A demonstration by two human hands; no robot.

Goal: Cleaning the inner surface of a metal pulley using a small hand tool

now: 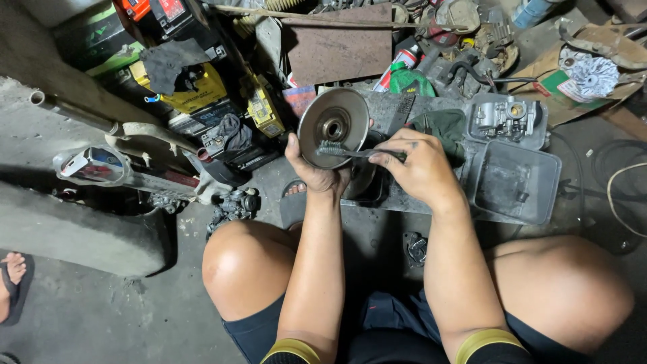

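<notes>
My left hand holds a round grey metal pulley disc tilted up on its edge, the hub hole facing me. In my right hand is a small wire brush, its bristles lying against the lower face of the disc. Both hands are over a dark metal tray on the floor in front of my knees. A second round part lies in the tray under the disc, mostly hidden.
A grey plastic tray holds a carburetor at the right. Spray can, green rag, yellow batteries and engine parts crowd the back. Exhaust pipe and concrete step at left; someone's sandalled foot far left.
</notes>
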